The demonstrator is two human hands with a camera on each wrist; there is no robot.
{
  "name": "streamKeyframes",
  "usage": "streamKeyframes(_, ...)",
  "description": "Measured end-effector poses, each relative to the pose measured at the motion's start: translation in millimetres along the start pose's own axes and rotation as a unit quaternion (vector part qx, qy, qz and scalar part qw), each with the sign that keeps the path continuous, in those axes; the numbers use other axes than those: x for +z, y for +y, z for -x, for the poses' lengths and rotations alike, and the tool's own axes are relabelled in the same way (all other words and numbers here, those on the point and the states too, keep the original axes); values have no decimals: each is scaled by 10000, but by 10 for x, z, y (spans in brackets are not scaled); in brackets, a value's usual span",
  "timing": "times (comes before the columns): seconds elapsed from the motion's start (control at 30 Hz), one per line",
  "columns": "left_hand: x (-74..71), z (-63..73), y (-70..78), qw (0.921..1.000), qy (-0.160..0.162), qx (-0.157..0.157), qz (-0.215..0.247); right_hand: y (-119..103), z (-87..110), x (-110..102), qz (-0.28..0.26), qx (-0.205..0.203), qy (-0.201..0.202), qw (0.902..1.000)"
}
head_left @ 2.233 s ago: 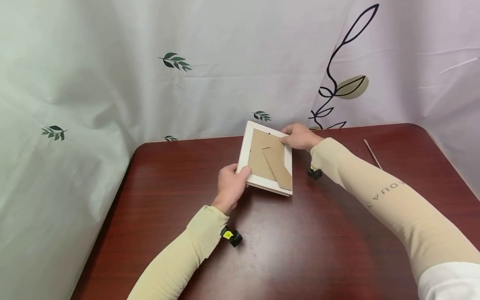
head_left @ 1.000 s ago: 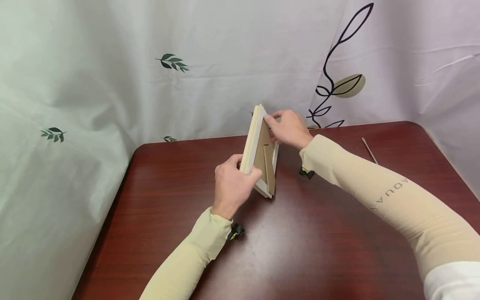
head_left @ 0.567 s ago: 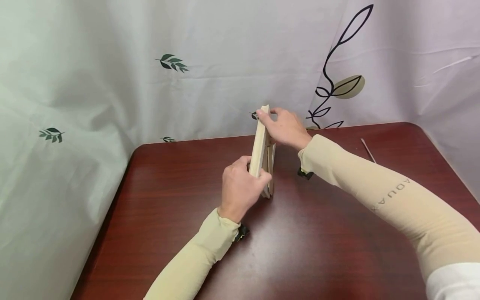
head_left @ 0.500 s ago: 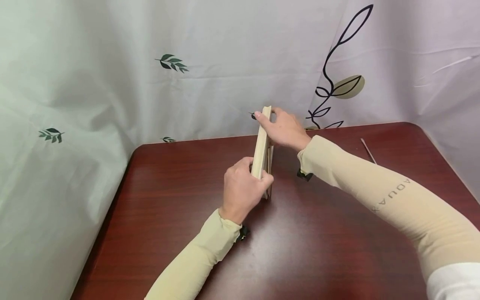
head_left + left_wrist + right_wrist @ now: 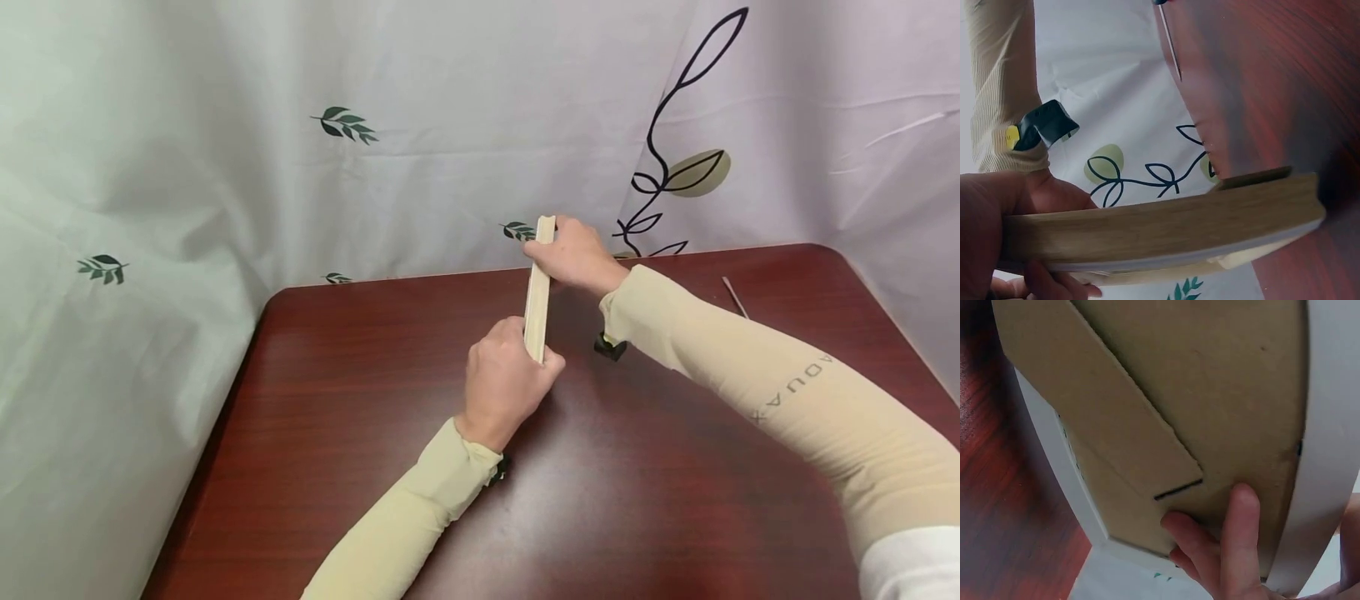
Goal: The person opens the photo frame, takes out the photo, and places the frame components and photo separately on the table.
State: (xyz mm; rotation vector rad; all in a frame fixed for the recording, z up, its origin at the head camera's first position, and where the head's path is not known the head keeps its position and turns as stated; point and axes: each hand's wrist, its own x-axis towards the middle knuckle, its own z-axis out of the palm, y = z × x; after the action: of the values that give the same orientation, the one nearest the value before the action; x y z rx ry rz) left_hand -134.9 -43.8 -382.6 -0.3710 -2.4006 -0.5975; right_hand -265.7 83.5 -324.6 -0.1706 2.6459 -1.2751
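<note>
A white picture frame [image 5: 538, 300] is held up over the table, its narrow edge towards the head camera. My left hand [image 5: 506, 379] grips its near end, with the thumb on the right side. At the far end my right hand [image 5: 576, 257] grips it, the thumb lapping over the edge. In the right wrist view, right-hand fingers [image 5: 1241, 531] touch the brown backing board [image 5: 1229, 394], close to the hinge of the easel stand [image 5: 1104, 394]. The left wrist view shows the frame's long edge [image 5: 1166, 225]. The frame's front face is mostly hidden.
On the dark red table [image 5: 352, 392], to the right, lies a thin metal rod [image 5: 735, 297], partly behind the right sleeve. Its dark end [image 5: 1159, 2] just shows in the left wrist view. A white leaf-patterned curtain [image 5: 450, 100] hangs behind the table.
The frame has turned from showing its back to standing edge-on, and has shifted slightly right. My left hand moved right with it. My right thumb has come over the edge.
</note>
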Motion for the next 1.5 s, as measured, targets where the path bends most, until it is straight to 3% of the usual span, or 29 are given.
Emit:
streamKeyframes(0.2, 29, 18, 41, 9988, -163, 149, -438, 34, -5, 0, -22, 194, -4, 9998)
streamKeyframes(0.43, 32, 22, 45, 9989, -273, 208, -330, 81, -33, -2, 367, 302, 124, 9988)
streamKeyframes(0.63, 4, 24, -16, 9973, -569, 21, 465, 94, -39, -11, 197, 387, 94, 9990)
streamKeyframes(0.73, -36, -2, -85, 9864, -912, -385, 1314, 100, -34, -22, 115, 445, 101, 9989)
streamKeyframes(0.83, -68, -79, -193, 9632, -1077, -1112, 2198, 107, -23, -35, 88, 473, 125, 9988)
streamKeyframes(0.9, -74, -150, -294, 9483, -1019, -1684, 2489, 112, -11, -39, 39, 468, 107, 9988)
streamKeyframes(0.97, -76, -215, -406, 9381, -1027, -2203, 2466, 115, 4, -37, -22, 430, 37, 9991)
streamKeyframes(1.03, -66, -256, -520, 9289, -1248, -2652, 2264, 118, 16, -30, -93, 363, -53, 9993)
streamKeyframes(1.17, -8, -257, -697, 8955, -2057, -3322, 2131, 132, 20, -17, -256, 236, -160, 9993)
streamKeyframes(1.3, 108, -188, -817, 8503, -2533, -3763, 2670, 164, 4, -24, -583, 266, -240, 9977)
streamKeyframes(1.4, 191, -145, -880, 8055, -2805, -3865, 3509, 199, -12, -49, -926, 329, -394, 9944)
streamKeyframes(1.5, 249, -118, -926, 7538, -2978, -3960, 4317, 239, -25, -84, -1264, 415, -561, 9895)
